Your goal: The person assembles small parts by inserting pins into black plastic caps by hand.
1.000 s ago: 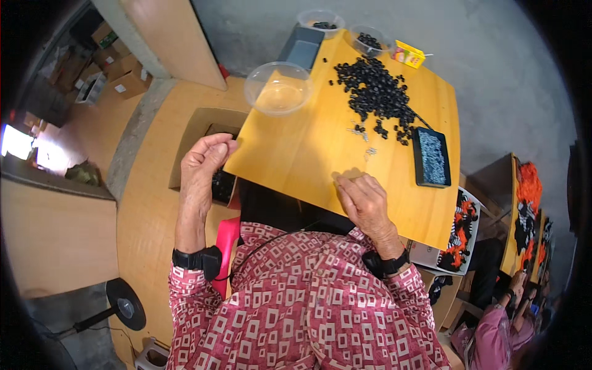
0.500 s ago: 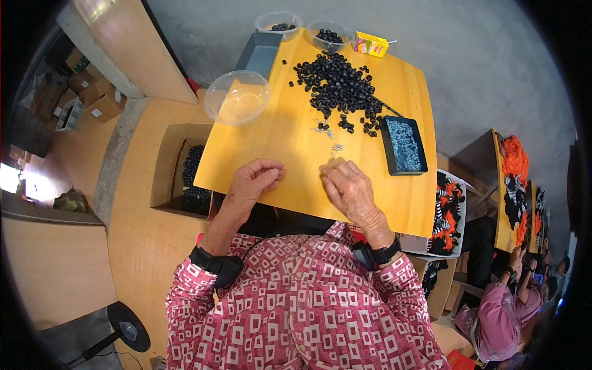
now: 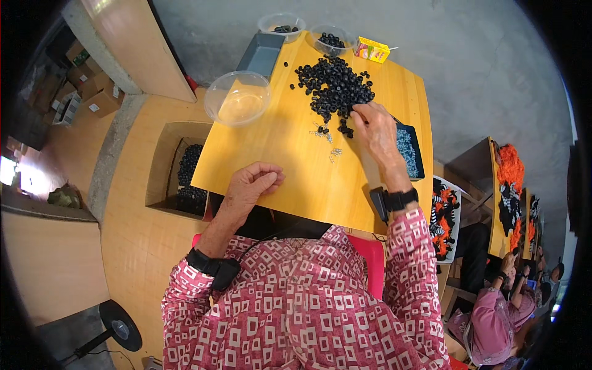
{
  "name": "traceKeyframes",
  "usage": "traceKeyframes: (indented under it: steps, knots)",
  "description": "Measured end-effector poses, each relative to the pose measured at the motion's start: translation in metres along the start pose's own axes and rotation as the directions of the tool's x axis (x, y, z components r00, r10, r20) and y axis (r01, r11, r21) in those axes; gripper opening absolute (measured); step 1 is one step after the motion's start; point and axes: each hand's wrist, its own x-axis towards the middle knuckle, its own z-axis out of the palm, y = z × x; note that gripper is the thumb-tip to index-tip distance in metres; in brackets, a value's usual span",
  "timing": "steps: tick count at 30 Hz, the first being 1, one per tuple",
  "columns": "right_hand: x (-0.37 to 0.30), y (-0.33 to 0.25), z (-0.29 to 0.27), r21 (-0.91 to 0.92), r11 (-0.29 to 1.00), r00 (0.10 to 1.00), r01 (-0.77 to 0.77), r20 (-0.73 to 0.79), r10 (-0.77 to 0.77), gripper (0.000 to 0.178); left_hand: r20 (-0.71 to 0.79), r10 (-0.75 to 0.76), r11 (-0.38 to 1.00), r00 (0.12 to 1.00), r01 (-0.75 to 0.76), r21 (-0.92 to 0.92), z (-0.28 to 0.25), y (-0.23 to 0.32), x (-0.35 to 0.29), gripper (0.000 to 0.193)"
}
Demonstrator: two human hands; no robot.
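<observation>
My left hand [image 3: 251,187] rests near the table's front edge, its thumb and fingers pressed together; whatever may be between them is hidden. My right hand [image 3: 377,132] reaches over the right edge of a heap of small black ring-like pieces [image 3: 336,86], with fingers bent and the thumb close to the forefinger. What its fingertips hold, if anything, cannot be made out. Small silvery metal pieces [image 3: 335,154] lie in a loose group in front of the heap. Partly behind my right hand and wrist stands a black tray [image 3: 421,166] of similar small silvery pieces.
On the table's left side sits a clear round bowl [image 3: 237,98], with a grey tray [image 3: 260,55] behind it. Two clear tubs [image 3: 280,21] with black pieces and a yellow drink carton [image 3: 372,50] line the far edge. A cardboard box [image 3: 166,166] stands left; co-workers [image 3: 493,314] sit right.
My right hand has moved forward and to the right, from the table's front to the black heap. My left hand has stayed nearly in place, fingers still closed.
</observation>
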Motion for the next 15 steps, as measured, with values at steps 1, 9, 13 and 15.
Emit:
traceKeyframes:
  steps: [1, 9, 13, 15]
  knots:
    - [0.005, 0.005, 0.010, -0.022, 1.000, 1.000, 0.013, 0.009, -0.013, 0.012, 0.010, 0.002, 1.000, 1.000, -0.002, -0.002, 0.000, 0.000, 0.001, 0.021]
    - [0.019, 0.014, 0.053, -0.194, 0.981, 0.996, -0.004, 0.089, 0.022, 0.014, 0.010, -0.011, 1.000, 1.000, 0.011, -0.029, -0.001, -0.001, 0.000, 0.021]
    - [0.021, 0.010, 0.057, -0.256, 0.961, 0.975, -0.103, 0.164, 0.148, 0.018, 0.016, 0.001, 1.000, 1.000, -0.001, -0.021, 0.000, 0.002, -0.001, 0.021]
    - [0.020, 0.011, 0.060, -0.266, 0.957, 0.972, -0.116, 0.168, 0.164, 0.018, 0.006, 0.000, 1.000, 1.000, 0.000, -0.001, 0.001, 0.003, -0.001, 0.021]
